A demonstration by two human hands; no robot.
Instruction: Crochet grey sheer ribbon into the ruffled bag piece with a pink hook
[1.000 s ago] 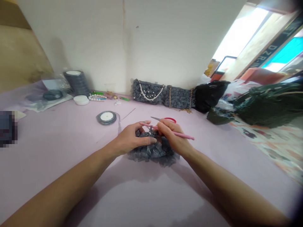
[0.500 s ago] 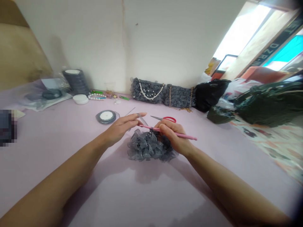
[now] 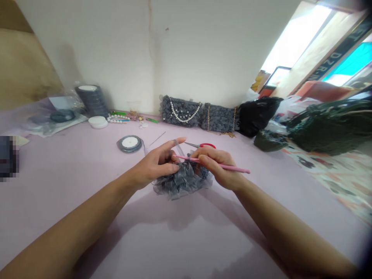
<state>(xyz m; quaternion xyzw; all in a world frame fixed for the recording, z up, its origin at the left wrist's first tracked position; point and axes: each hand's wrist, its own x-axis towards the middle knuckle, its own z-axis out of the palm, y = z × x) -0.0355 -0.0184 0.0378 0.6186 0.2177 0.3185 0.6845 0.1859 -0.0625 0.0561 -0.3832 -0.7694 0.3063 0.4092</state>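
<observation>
Only writing I can make out is on the dark strip up to my right; pale capitals, tilted from where I'm at; I get "ET" near the top, then "DZR-IN" further down; it's pretty blurry, so don't hold me to the last couple of letters lol

1 head-worn view, facing forward and down across table.
</observation>
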